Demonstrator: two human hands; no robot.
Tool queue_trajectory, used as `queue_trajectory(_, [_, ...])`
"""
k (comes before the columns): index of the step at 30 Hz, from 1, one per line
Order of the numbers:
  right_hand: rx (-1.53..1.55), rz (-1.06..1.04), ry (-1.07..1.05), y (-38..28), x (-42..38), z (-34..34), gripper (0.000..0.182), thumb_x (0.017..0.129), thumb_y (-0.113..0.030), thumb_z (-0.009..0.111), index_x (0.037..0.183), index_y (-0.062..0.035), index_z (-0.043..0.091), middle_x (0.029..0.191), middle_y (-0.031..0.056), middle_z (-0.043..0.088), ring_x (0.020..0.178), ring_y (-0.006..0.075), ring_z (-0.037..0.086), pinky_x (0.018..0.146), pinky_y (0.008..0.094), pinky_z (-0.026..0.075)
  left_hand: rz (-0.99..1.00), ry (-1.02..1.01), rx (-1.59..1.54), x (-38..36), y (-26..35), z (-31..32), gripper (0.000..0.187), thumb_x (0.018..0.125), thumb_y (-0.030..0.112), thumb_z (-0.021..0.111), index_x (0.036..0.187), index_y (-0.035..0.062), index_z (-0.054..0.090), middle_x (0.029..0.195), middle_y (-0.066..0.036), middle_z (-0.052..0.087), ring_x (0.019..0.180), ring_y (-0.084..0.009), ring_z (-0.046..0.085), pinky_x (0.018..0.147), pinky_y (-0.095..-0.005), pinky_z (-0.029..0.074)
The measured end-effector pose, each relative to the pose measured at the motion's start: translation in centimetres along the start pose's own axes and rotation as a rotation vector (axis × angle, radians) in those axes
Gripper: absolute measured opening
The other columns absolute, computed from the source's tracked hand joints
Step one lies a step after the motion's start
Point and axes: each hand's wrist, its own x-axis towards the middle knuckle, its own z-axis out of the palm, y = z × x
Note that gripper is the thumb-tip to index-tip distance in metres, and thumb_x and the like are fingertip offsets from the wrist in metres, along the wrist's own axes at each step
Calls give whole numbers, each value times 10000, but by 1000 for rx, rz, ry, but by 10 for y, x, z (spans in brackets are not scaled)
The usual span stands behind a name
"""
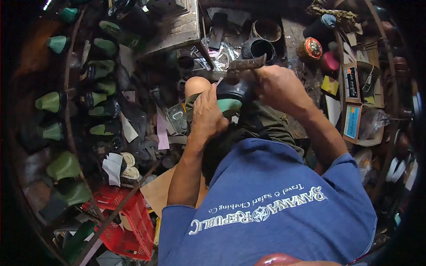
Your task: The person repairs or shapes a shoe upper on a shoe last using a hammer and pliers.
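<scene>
My left hand (pixel 206 113) is wrapped around the side of a black shoe (pixel 234 90) that rests in my lap between the knees. A green shoe last (pixel 230 104) shows inside the shoe's opening. A small pale strip sticks up by my left fingertips. My right hand (pixel 282 88) is closed on a hammer, its handle mostly hidden by the fingers. The worn hammer head (pixel 247 64) is raised just above the shoe, apart from it in this view.
Ahead stand two dark buckets (pixel 258 48) and a worn wooden stand (pixel 171 29). Racks on the left carry several green lasts (pixel 49 102). A red plastic crate (pixel 133 230) sits at lower left. Shoe boxes (pixel 351 119) and a round red tin (pixel 310 48) lie to the right.
</scene>
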Motion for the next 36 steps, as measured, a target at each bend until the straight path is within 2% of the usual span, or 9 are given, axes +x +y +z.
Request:
queue_trajectory(5, [-129, 118, -183, -4, 1, -3, 267, 732, -92, 641, 965, -24, 530, 808, 221, 656, 796, 402, 649, 708, 492, 516, 29, 25, 36, 2, -2, 1, 866, 597, 93, 704, 1372, -42, 342, 1257, -259, 509, 1196, -405, 471, 1033, -447, 366])
queue_trajectory(10, [-51, 179, -45, 2, -15, 9, 238, 746, -97, 624, 958, -36, 535, 820, 223, 656, 817, 400, 647, 723, 506, 506, 21, -22, 16, 1, -1, -3, 889, 597, 92, 705, 1376, -75, 311, 1247, -265, 499, 1196, -406, 470, 1020, -453, 372])
queue_trajectory(15, [-65, 177, -123, 1, -20, 0, 273, 746, -102, 640, 998, -47, 551, 865, 221, 657, 842, 399, 644, 739, 503, 506, 12, -53, 26, 4, -4, -5, 869, 625, 117, 713, 1376, -69, 317, 1260, -270, 495, 1207, -405, 466, 1022, -456, 370])
queue_trajectory(17, [181, 283, 96, 1, -25, 7, 208, 756, -140, 676, 923, -30, 620, 834, 213, 654, 834, 402, 633, 738, 480, 504, -13, -98, 12, 6, -1, -10, 857, 646, 140, 724, 1375, -67, 322, 1268, -272, 491, 1214, -405, 463, 1026, -456, 367])
queue_trajectory(22, [57, 217, 8, 15, -32, 21, 235, 786, -136, 652, 1015, -80, 646, 907, 194, 667, 867, 388, 636, 733, 462, 503, -71, -110, -17, 9, 2, -13, 851, 699, 239, 744, 1377, -67, 332, 1285, -278, 485, 1228, -408, 456, 1046, -454, 351])
queue_trajectory(24, [174, 348, 44, 5, -36, 11, 237, 791, -133, 650, 1022, -79, 639, 941, 196, 663, 892, 389, 630, 746, 457, 503, -79, -106, -28, 5, 3, -12, 852, 702, 239, 742, 1381, -67, 327, 1288, -278, 484, 1229, -408, 456, 1049, -455, 349])
queue_trajectory(26, [322, 317, 156, 18, -42, 30, 228, 795, -131, 643, 1014, -71, 636, 939, 202, 659, 897, 393, 625, 748, 462, 504, -74, -91, -33, 6, 2, -12, 854, 706, 239, 739, 1385, -68, 322, 1291, -279, 484, 1229, -408, 456, 1051, -456, 346])
queue_trajectory(34, [28, 312, 2, 14, -17, 2, 257, 762, -122, 645, 1009, -52, 636, 848, 203, 656, 832, 400, 629, 711, 477, 502, -36, -74, -10, 4, 1, -7, 848, 653, 127, 700, 1384, -67, 317, 1287, -271, 474, 1231, -408, 447, 1046, -452, 349])
queue_trajectory(36, [37, 61, 71, 17, -8, 15, 255, 751, -106, 635, 999, -51, 612, 780, 192, 651, 787, 394, 637, 692, 478, 501, -27, -61, -8, 3, 0, -5, 849, 645, 118, 713, 1385, -45, 329, 1292, -263, 483, 1236, -402, 448, 1049, -441, 354])
